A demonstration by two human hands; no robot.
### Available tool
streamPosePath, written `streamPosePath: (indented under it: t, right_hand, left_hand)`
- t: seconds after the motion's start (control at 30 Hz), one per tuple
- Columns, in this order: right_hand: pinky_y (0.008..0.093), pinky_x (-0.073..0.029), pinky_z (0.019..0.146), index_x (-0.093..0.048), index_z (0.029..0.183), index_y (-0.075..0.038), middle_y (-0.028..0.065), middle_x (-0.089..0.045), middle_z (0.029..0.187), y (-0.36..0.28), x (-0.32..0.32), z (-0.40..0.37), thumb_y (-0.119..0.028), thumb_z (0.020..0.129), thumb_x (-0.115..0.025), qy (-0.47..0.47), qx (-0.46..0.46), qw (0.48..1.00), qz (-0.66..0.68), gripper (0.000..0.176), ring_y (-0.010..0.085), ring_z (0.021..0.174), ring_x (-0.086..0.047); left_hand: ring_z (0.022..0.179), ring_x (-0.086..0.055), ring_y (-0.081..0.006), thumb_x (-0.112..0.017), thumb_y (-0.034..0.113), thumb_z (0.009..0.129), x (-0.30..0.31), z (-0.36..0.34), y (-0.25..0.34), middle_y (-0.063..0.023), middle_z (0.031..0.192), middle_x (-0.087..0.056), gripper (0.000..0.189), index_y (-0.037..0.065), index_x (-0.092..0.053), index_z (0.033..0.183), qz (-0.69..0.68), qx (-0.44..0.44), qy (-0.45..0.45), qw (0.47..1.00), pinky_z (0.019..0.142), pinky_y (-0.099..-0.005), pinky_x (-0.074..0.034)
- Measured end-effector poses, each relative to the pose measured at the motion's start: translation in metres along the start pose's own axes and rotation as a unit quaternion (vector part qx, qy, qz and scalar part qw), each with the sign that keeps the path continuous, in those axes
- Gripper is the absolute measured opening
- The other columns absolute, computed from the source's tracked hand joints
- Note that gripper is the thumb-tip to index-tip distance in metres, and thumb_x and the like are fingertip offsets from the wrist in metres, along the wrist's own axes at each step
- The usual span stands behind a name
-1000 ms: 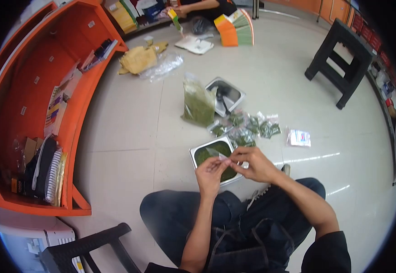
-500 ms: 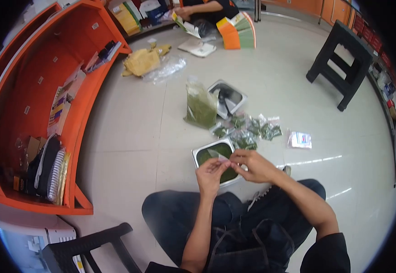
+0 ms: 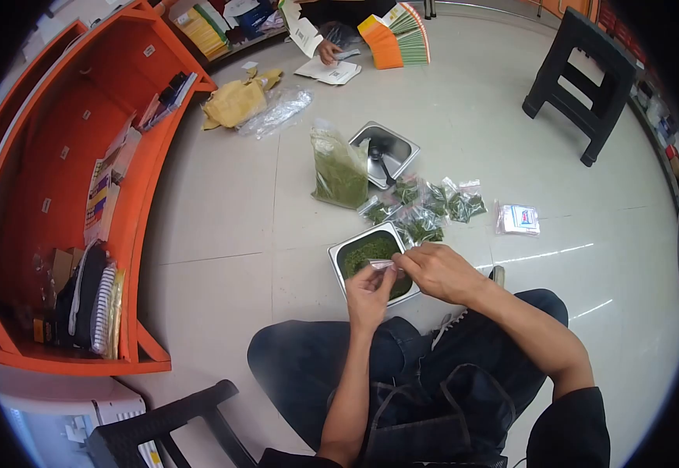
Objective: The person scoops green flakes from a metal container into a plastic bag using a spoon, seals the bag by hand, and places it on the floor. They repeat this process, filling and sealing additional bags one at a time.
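Observation:
Over a steel container (image 3: 360, 235) of dried green herb (image 3: 367, 251), a small clear plastic bag (image 3: 381, 265) is pinched between my two hands. My left hand (image 3: 367, 299) grips its near side, and my right hand (image 3: 442, 274) closes on its right edge. The bag's contents are too small to tell. Just beyond lie several small zip bags (image 3: 434, 201) filled with green herb. A large clear bag (image 3: 339, 170) of green herb stands upright beside a second steel container (image 3: 406, 150), which holds a black spoon (image 3: 385, 167). To the right lies a pack of small bags (image 3: 518, 219).
An orange shelf unit (image 3: 141, 257) runs along the left, with a black stool (image 3: 164, 417) near its front end. Another black stool (image 3: 581, 86) stands far right. At the back, another person's hand (image 3: 328, 52) touches papers (image 3: 332, 72) near yellow packaging (image 3: 238, 101) and clear plastic (image 3: 279, 109).
My hands have shifted slightly on the small bag, which now lies flatter between the fingers. The other person's hand has come down to the papers. The view has tilted a little.

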State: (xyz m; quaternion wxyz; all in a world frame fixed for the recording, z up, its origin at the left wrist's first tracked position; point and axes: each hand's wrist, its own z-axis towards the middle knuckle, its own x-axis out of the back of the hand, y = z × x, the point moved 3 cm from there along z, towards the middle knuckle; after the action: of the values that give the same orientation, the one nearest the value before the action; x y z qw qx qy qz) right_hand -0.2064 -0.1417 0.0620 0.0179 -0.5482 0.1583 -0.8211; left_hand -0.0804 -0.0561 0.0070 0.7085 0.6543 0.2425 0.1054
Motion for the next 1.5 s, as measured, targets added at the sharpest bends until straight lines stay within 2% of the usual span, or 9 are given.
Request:
streamPosePath:
  t: [0.17,0.27,0.57,0.63,0.73,1.03,1.13,1.33,1.5]
  right_hand:
    - [0.0366,-0.05,0.068,-0.057,0.089,-0.001,0.0111,-0.063,0.077,0.0,0.008,0.009,-0.017,0.083,-0.058,-0.03,0.026,0.997,-0.062,0.016,0.0263,0.071,-0.065]
    - [0.035,-0.049,0.068,-0.055,0.084,-0.004,0.0088,-0.062,0.074,0.002,0.003,0.007,-0.021,0.081,-0.06,0.002,0.018,0.993,-0.114,0.018,0.0238,0.073,-0.063]
    - [0.0351,-0.05,0.072,-0.056,0.087,-0.001,0.0083,-0.061,0.073,0.008,0.001,0.006,-0.021,0.067,-0.07,0.08,-0.077,0.988,-0.11,0.031,0.0245,0.083,-0.062]
    - [0.0364,-0.052,0.074,-0.056,0.089,-0.001,0.0105,-0.063,0.086,0.0,0.008,0.01,-0.018,0.07,-0.068,0.066,-0.072,0.99,-0.104,0.028,0.0249,0.089,-0.063]
    - [0.037,-0.055,0.078,-0.061,0.097,-0.002,0.0134,-0.058,0.114,-0.012,0.002,0.007,-0.012,0.075,-0.063,0.064,-0.016,0.996,-0.055,0.025,0.027,0.101,-0.061]
    - [0.0381,-0.058,0.074,-0.068,0.098,-0.001,0.0145,-0.061,0.117,-0.008,-0.004,0.003,-0.007,0.074,-0.067,0.089,-0.035,0.994,0.042,0.025,0.0285,0.098,-0.065]
    - [0.038,-0.058,0.07,-0.068,0.096,0.0,0.0156,-0.06,0.119,-0.013,-0.004,0.001,-0.008,0.076,-0.065,0.083,-0.007,0.996,0.031,0.022,0.0285,0.099,-0.065]
    - [0.0376,-0.058,0.067,-0.067,0.09,0.001,0.0171,-0.06,0.12,-0.01,0.008,0.002,-0.009,0.076,-0.065,0.056,0.002,0.998,0.019,0.018,0.0291,0.096,-0.066]
    - [0.0354,-0.058,0.066,-0.068,0.09,0.003,0.0166,-0.063,0.119,-0.005,0.002,-0.002,-0.005,0.075,-0.065,0.081,-0.09,0.993,0.003,0.017,0.0272,0.081,-0.07]
  left_hand:
    - [0.071,-0.061,-0.0078,-0.06,0.01,0.097,-0.007,0.005,-0.007,-0.0044,0.079,-0.067,0.02,-0.007,-0.067,0.091,0.132,-0.072,0.016,0.989,0.063,-0.0224,-0.048]
    - [0.06,-0.05,-0.0064,-0.051,0.015,0.1,-0.01,0.002,-0.004,-0.0017,0.066,-0.058,0.031,-0.006,-0.063,0.081,0.19,-0.029,-0.001,0.981,0.052,-0.0249,-0.039]
    - [0.054,-0.052,-0.0082,-0.053,0.008,0.094,-0.015,0.002,-0.004,-0.0034,0.06,-0.058,0.028,-0.005,-0.064,0.072,0.087,0.053,-0.075,0.992,0.051,-0.0241,-0.04]
    - [0.054,-0.051,-0.0081,-0.051,0.007,0.093,-0.007,0.002,-0.008,-0.0038,0.06,-0.059,0.028,-0.005,-0.065,0.073,0.061,0.13,-0.001,0.99,0.051,-0.0236,-0.04]
    - [0.053,-0.05,-0.0077,-0.05,0.009,0.095,0.002,0.001,-0.011,-0.0036,0.06,-0.058,0.034,-0.003,-0.06,0.065,0.009,0.091,0.007,0.996,0.05,-0.0237,-0.039]
    - [0.056,-0.049,-0.0095,-0.051,0.005,0.093,-0.012,-0.007,0.007,-0.0029,0.061,-0.053,0.031,0.002,-0.055,0.063,0.048,0.133,-0.01,0.99,0.053,-0.0244,-0.037]
    - [0.057,-0.046,-0.0097,-0.05,0.007,0.091,-0.003,-0.004,0.001,-0.0031,0.061,-0.051,0.031,0.005,-0.052,0.06,-0.125,0.159,0.026,0.979,0.055,-0.024,-0.036]
    - [0.055,-0.046,-0.0081,-0.053,0.008,0.092,-0.007,-0.002,0.011,-0.0022,0.06,-0.053,0.03,0.002,-0.058,0.063,-0.002,0.152,0.016,0.988,0.052,-0.024,-0.035]
    - [0.054,-0.051,-0.0068,-0.056,0.008,0.092,-0.009,-0.007,0.001,-0.0049,0.063,-0.06,0.028,-0.003,-0.06,0.066,0.069,0.133,-0.019,0.989,0.05,-0.0232,-0.039]
